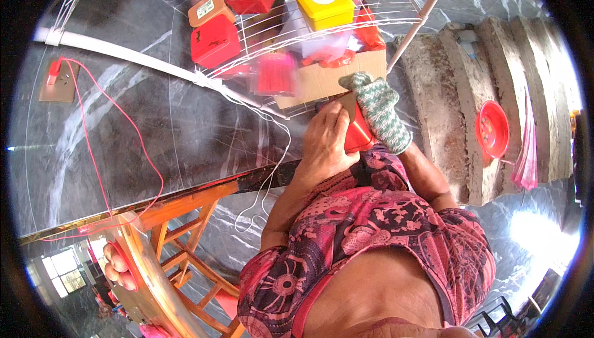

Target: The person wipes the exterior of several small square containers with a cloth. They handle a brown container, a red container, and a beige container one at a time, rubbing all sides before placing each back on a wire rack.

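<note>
A shiny red tin box [358, 133] is in front of my body, below the wire rack. My bare left hand [328, 136] grips it from the left, fingers bent over its dark upper side. A green and white knitted glove or sock [380, 110] covers my right hand, which lies along the tin's right side; its fingertips rest near the tin's top edge. Whether the right fingers close on anything is hidden by the knit. Beyond the hands stands an open cardboard box [341, 76] with red packets and plastic bags.
A white wire rack [260, 36] holds a yellow tin [324, 6], red tins [215, 41] and an orange box [209, 9]. Concrete steps [445, 115] with a red basin [492, 129] are at right. A white cable [288, 145] hangs left of me, near a wooden ladder-like frame [199, 222].
</note>
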Demonstrator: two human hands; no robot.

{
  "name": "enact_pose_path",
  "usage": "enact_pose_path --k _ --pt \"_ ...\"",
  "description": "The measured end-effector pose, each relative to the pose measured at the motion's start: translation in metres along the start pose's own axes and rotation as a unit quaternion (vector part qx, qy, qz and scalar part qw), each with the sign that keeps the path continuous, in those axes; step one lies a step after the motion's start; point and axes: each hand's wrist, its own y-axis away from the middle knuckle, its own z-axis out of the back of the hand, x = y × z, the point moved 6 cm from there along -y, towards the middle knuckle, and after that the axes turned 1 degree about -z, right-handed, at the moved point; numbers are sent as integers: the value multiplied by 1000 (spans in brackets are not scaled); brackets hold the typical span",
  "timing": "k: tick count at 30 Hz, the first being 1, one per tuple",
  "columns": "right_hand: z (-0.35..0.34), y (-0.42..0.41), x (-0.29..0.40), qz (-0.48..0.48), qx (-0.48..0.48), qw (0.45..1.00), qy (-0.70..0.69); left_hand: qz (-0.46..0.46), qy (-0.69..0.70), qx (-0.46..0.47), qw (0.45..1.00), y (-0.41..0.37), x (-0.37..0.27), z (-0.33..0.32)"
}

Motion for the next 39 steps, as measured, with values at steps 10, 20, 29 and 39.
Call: enact_pose_path --k 10,20,29,39 --pt "-11 18 12 4 26 999 -48 36 -25 65 997 3 17 -29" --pt "9 -3 2 -33 3 999 -28 -3 92 8 996 4 4 -10" --pt "8 4 -6 -1 14 978 -207 162 354 53 919 5 30 -12" --pt "26 -2 11 -128 -35 985 -113 273 708 -110 642 13 42 -36"
